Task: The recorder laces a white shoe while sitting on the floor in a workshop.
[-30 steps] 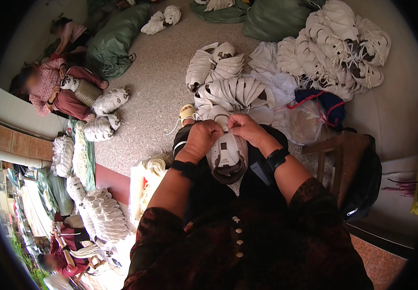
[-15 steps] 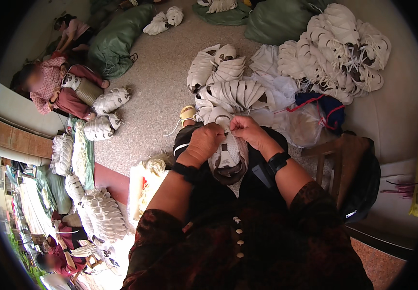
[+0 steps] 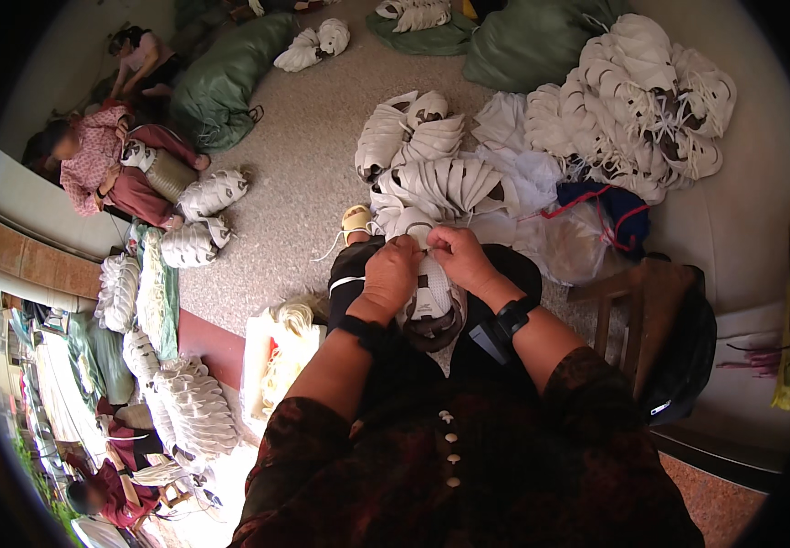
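Observation:
A white and grey shoe with a brown-lined collar lies between my thighs, its heel toward me. My left hand is closed at the left side of its lace opening, thumb and fingertips gripping there. From the right, my right hand pinches over the same opening, fingertips close to the left ones. What the right fingertips hold is too small to make out. A thin white lace trails off to the left, beside a yellow sandal on my foot. Bundled white shoes lie just beyond the shoe.
A heap of white shoes sits at far right, near a navy cloth bag. A wooden chair stands at my right. White cords lie at my left. Green sacks and co-workers are farther off.
Both hands have shifted slightly toward the toe, and the left hand has turned more upright. The shoe's collar sits a little lower and farther right. Surroundings look the same.

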`<state>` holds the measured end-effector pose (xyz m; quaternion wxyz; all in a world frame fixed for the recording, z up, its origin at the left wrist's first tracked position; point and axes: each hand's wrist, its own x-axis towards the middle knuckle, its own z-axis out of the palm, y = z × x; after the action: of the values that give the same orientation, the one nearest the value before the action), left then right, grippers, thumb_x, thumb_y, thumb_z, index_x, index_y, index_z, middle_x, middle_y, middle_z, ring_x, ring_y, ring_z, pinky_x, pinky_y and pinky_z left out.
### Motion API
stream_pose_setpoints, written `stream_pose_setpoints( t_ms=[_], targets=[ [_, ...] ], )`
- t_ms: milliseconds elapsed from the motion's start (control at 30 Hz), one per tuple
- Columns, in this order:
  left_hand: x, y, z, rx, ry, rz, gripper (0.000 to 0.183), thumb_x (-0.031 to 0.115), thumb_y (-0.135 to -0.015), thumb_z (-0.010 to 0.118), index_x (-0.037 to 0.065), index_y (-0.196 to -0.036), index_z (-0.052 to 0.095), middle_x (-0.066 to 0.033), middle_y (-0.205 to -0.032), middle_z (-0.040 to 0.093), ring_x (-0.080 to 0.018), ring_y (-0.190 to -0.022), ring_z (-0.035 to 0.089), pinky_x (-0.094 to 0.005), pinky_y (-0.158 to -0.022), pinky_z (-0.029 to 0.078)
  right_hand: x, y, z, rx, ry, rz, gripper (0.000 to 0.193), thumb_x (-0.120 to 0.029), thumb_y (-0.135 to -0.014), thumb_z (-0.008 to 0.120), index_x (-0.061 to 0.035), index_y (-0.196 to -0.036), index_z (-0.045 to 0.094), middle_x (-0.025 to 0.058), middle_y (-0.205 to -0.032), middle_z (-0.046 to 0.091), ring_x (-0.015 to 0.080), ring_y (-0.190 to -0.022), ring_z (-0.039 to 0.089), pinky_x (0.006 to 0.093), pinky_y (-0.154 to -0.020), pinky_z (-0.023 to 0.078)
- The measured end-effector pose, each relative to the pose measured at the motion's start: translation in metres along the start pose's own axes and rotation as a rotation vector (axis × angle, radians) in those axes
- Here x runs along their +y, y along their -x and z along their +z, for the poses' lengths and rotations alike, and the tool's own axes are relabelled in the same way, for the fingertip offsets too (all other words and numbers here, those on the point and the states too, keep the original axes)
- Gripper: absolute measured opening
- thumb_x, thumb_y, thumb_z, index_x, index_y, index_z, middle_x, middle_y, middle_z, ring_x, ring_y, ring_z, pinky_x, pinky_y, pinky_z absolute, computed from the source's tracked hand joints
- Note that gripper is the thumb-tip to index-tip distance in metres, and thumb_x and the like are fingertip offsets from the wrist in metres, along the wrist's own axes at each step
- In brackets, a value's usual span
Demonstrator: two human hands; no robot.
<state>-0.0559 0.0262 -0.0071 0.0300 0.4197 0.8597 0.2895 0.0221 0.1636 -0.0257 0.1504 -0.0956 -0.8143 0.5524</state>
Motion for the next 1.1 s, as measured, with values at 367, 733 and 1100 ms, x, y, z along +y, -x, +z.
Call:
stream_pose_setpoints(
  t_ms=[367,733,1100],
  targets=[
    [-0.007,0.001,-0.024,-0.08,0.19,0.06,0.018,0.017,-0.076,0.064,0.003,-0.086,0.058,-0.0165,-0.079,0.062,-0.034,-0.075,0.06,-0.0402,-0.067,0.048,0.005,-0.011,-0.021,-0.145,0.19,-0.212,0.005,0.002,-0.072,0.05,-0.0018,-0.074,0.048,0.0157,-0.07,0.054,0.036,-0.064,0.052,0.038,-0.061,0.044],
    [-0.015,0.014,-0.048,-0.125,0.24,0.032,0.012,0.013,-0.074,0.066,0.003,-0.081,0.063,-0.0146,-0.077,0.063,-0.0314,-0.075,0.061,-0.0375,-0.067,0.047,-0.017,0.001,-0.038,-0.237,0.188,-0.131,0.015,0.003,-0.073,0.053,-0.0008,-0.086,0.052,0.0124,-0.064,0.057,0.0268,-0.061,0.056,0.034,-0.058,0.045],
    [-0.032,0.031,-0.062,-0.055,0.22,0.005,0.008,0.013,-0.071,0.068,0.007,-0.074,0.064,-0.0116,-0.078,0.063,-0.0296,-0.076,0.061,-0.037,-0.066,0.048,-0.005,0.001,-0.015,-0.102,0.656,-0.238,0.002,-0.004,-0.073,0.054,-0.0031,-0.074,0.056,0.0195,-0.074,0.057,0.0365,-0.077,0.058,0.0444,-0.067,0.046]
  ],
)
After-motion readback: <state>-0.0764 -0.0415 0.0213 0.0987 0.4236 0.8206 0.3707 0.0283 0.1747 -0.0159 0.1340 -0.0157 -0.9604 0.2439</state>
